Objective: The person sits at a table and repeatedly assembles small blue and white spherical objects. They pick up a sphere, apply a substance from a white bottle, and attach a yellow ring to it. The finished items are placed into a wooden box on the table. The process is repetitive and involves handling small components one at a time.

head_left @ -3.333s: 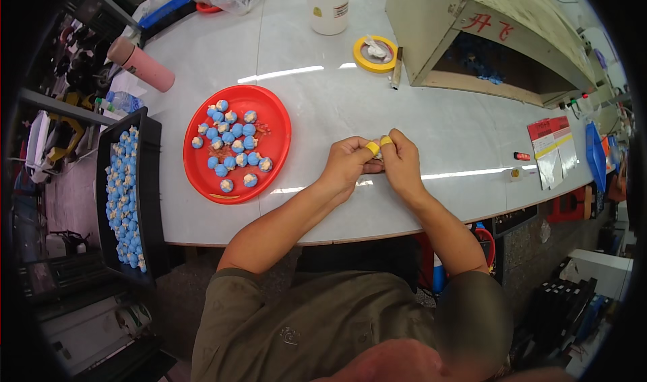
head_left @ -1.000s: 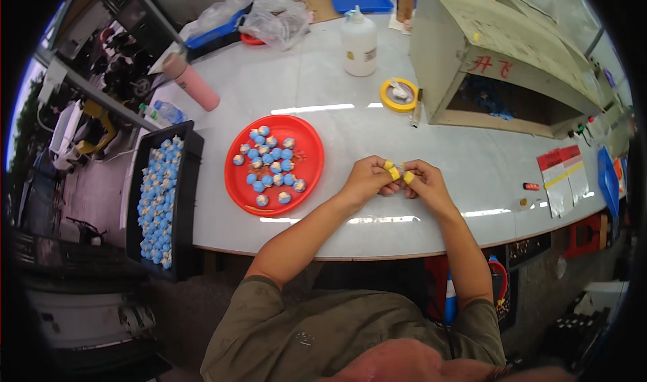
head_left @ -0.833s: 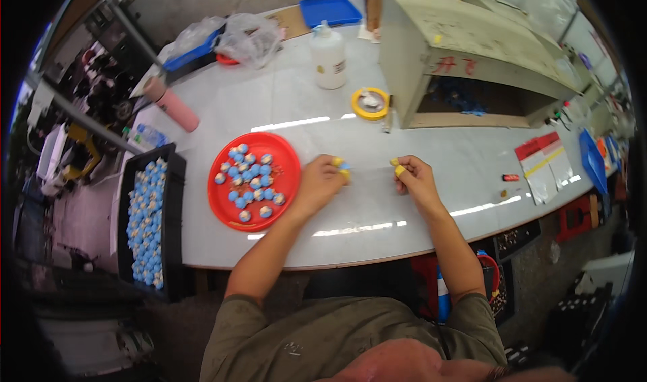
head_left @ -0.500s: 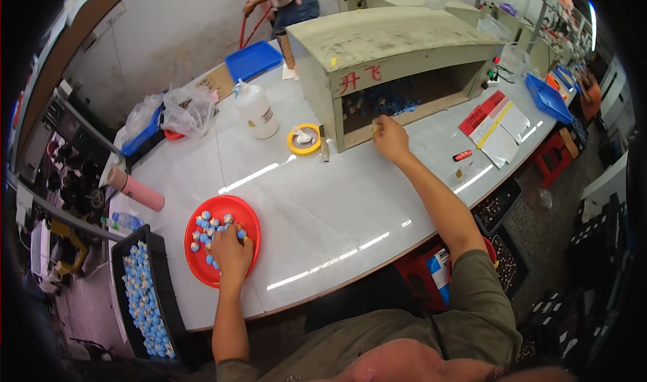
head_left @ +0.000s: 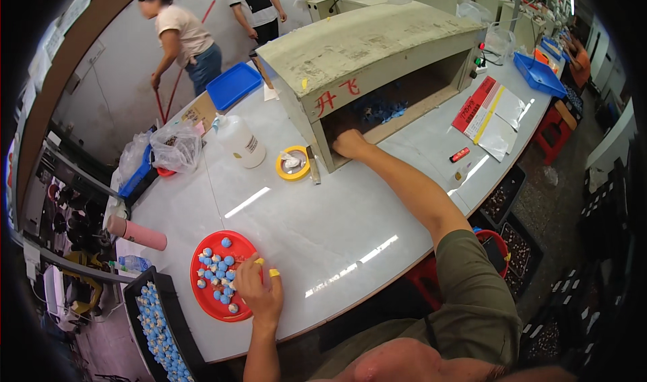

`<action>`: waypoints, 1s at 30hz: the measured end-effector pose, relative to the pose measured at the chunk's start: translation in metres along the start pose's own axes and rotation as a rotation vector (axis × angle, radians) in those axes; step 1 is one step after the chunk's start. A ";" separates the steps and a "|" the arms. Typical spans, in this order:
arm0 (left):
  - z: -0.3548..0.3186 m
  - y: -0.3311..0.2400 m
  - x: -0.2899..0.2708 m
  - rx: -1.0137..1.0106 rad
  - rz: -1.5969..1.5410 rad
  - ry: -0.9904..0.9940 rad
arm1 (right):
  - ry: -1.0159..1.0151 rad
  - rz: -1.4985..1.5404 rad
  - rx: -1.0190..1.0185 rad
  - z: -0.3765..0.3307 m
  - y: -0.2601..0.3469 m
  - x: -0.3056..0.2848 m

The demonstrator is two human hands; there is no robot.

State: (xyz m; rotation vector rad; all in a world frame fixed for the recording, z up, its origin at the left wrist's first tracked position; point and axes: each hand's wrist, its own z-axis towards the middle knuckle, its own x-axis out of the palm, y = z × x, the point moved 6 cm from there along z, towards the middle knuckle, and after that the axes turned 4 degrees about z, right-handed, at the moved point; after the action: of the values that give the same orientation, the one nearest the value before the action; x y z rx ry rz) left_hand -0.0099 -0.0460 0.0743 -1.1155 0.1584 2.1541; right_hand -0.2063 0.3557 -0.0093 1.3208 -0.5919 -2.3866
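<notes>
**Left hand at the red plate, right hand at the box mouth**

Near left, a black crate [head_left: 162, 328] already holds rows of small blue pieces. Beside it, the round red plastic plate [head_left: 205, 301] still carries a loose scatter of small blue-and-white pieces [head_left: 219, 274], so a fair share of the work looks left to do.

The left hand [head_left: 259, 294] lies over the plate's right edge, fingers curled among the pieces, with yellow tape on the fingertips [head_left: 273, 272]; whether it has actually pinched one I cannot tell, as the hand hides it.

Farther off to the right, the right arm stretches fully out. The right hand [head_left: 350, 143] is closed in a loose fist at the opening of the grubby cream metal box [head_left: 364, 52]. More blue pieces lie inside, and what it holds, if anything, is hidden.
</notes>
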 end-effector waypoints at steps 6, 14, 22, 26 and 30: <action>-0.002 -0.046 0.051 0.132 -0.258 0.171 | -0.063 -0.337 0.161 0.016 -0.034 -0.060; -0.008 -0.049 0.078 0.175 -0.209 0.209 | 0.123 -0.338 -0.066 0.081 -0.060 -0.005; -0.002 -0.050 0.085 0.156 -0.198 0.230 | 0.114 -0.214 -0.105 0.082 -0.061 0.007; -0.002 -0.052 0.090 0.166 -0.169 0.270 | 0.066 -0.083 -0.161 0.077 -0.045 0.013; -0.006 -0.050 0.091 0.124 -0.106 0.339 | -0.177 -0.216 -0.023 0.097 -0.102 -0.054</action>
State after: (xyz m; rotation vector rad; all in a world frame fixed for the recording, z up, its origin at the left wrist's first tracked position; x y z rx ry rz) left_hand -0.0094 0.0370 0.0110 -1.3759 0.3722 1.8243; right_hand -0.2719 0.4878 0.0230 1.2276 -0.4881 -2.6973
